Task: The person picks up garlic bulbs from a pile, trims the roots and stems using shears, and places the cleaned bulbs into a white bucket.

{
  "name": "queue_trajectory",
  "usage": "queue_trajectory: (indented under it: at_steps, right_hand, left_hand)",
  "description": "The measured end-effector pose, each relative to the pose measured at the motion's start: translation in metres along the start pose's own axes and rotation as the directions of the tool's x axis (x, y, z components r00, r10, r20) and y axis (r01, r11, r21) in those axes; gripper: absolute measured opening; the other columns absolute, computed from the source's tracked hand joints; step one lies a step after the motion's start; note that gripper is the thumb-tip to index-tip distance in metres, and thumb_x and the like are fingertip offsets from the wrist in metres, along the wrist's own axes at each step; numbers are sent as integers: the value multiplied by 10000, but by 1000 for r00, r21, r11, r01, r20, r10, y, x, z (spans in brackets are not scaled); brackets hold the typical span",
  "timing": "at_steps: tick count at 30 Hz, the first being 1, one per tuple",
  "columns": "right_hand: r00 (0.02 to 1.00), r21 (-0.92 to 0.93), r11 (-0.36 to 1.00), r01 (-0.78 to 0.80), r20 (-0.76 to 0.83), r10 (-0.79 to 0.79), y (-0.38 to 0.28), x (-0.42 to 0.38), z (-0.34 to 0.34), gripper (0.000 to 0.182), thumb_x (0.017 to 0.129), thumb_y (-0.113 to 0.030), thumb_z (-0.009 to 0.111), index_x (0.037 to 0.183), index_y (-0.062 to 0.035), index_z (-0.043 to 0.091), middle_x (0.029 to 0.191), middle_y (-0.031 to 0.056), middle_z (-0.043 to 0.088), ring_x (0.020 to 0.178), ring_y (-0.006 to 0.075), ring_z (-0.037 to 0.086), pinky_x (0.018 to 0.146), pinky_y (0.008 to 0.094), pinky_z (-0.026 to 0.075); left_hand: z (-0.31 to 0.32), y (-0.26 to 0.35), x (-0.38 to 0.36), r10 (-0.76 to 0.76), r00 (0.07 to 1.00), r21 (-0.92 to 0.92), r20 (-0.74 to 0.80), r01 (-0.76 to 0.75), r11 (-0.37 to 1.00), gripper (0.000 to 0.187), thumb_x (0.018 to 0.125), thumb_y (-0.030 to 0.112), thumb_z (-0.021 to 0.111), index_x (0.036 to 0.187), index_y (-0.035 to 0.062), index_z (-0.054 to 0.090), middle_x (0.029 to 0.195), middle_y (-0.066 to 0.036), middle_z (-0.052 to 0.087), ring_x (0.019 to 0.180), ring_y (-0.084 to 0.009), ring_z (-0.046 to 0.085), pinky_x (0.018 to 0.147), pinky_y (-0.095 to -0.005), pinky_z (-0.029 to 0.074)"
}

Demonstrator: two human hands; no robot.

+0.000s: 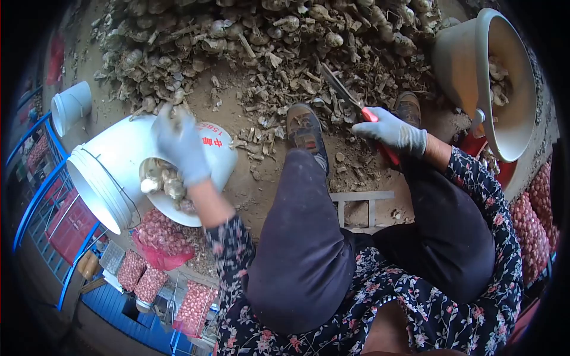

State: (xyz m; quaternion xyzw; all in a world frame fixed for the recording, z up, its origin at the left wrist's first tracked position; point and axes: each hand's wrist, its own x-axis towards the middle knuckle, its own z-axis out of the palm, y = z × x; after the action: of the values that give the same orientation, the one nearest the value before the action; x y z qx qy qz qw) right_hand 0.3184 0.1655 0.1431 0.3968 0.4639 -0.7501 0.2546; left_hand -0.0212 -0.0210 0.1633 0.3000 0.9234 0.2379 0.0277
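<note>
My left hand (181, 145), in a pale grey glove, is blurred over a white bucket with red lettering (222, 157). Something garlic-like shows at its fingertips, though blur hides the grip. Garlic bulbs (163, 178) lie just below this hand, in the opening of the bucket. In my right hand (392, 130), also gloved, are red-handled shears (347, 93), their blades pointing up and left over the cut stems. A large heap of dry garlic (237, 35) lies at the top.
On the right a big pale tub (484, 77) leans with some garlic inside. White buckets (104, 184) and mesh bags of garlic (163, 237) are at the left. My shoes (306, 130) rest among cut stems (261, 133). A metal frame (371, 204) lies between my legs.
</note>
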Motion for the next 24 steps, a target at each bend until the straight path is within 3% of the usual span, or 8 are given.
queue_trajectory:
  at_steps: [2, 4, 6, 8, 10, 13, 20, 24]
  right_hand:
    - [999, -34, 999, -22, -24, 21, -2, 2, -1, 256, 852, -259, 643, 842, -27, 537, 693, 15, 549, 609, 88, 530, 551, 267, 447]
    - [997, -78, 997, -18, -71, 13, 0, 5, -2, 280, 837, -272, 656, 844, -18, 539, 720, 23, 565, 651, 90, 527, 588, 273, 448]
    - [996, -64, 996, -60, -76, 55, 5, 9, 0, 301, 824, -284, 667, 851, -11, 544, 744, 29, 579, 677, 92, 525, 614, 278, 447]
    - [996, -75, 997, -27, -83, 21, 3, 13, 0, 318, 815, -300, 672, 845, -10, 545, 733, 30, 572, 670, 88, 519, 618, 274, 449]
    - [996, -175, 984, -29, -85, 14, 5, 18, -3, 378, 807, -342, 653, 908, 7, 548, 793, 107, 612, 728, 188, 596, 682, 332, 476]
    - [975, -601, 793, 98, -100, -196, -7, 17, 0, 463, 815, -373, 594, 1049, 20, 524, 1019, 272, 598, 1006, 433, 561, 849, 447, 444]
    - [969, -588, 780, 213, 24, -246, -42, 27, 15, 679, 841, -431, 628, 1308, 6, 399, 1184, 283, 540, 1132, 408, 516, 943, 420, 417]
    - [952, -452, 840, 299, 74, -298, -49, 30, 11, 724, 842, -463, 633, 1321, 29, 404, 1192, 243, 558, 1090, 329, 557, 934, 362, 434]
  left_hand:
    - [67, 5, 37, -59, 991, -210, 122, 84, 974, 558, 776, 219, 720, 1202, -76, 512, 1018, -145, 607, 789, -208, 604, 721, -318, 515]
    - [121, 20, 59, -429, 809, -534, 403, 588, 607, 560, 756, 215, 743, 1169, -86, 512, 999, -152, 607, 793, -207, 607, 712, -328, 514]
    - [157, 26, 70, -468, 772, -569, 431, 635, 523, 506, 728, 195, 767, 1088, -74, 534, 973, -155, 613, 814, -216, 600, 731, -346, 502]
    - [194, 6, 68, -392, 914, -509, 105, 388, 768, 483, 685, 177, 803, 1019, -52, 540, 934, -143, 623, 841, -234, 589, 804, -343, 471]
    - [192, -9, 52, -242, 970, -680, 31, 198, 706, 466, 682, 167, 801, 1013, -46, 551, 949, -135, 629, 825, -210, 593, 791, -328, 477]
    - [131, 18, 15, -187, 977, -520, 106, 214, 827, 410, 698, 168, 786, 985, -34, 575, 926, -111, 641, 777, -167, 592, 744, -307, 487]
    - [82, 77, -40, -135, 896, -711, 424, 422, 563, 263, 760, 103, 704, 978, -20, 621, 831, -22, 622, 702, -71, 552, 659, -224, 464]
    - [65, 88, -42, 28, 868, -603, 496, 321, 730, 301, 749, 106, 712, 1005, -24, 622, 859, -14, 619, 734, -73, 541, 684, -227, 462]
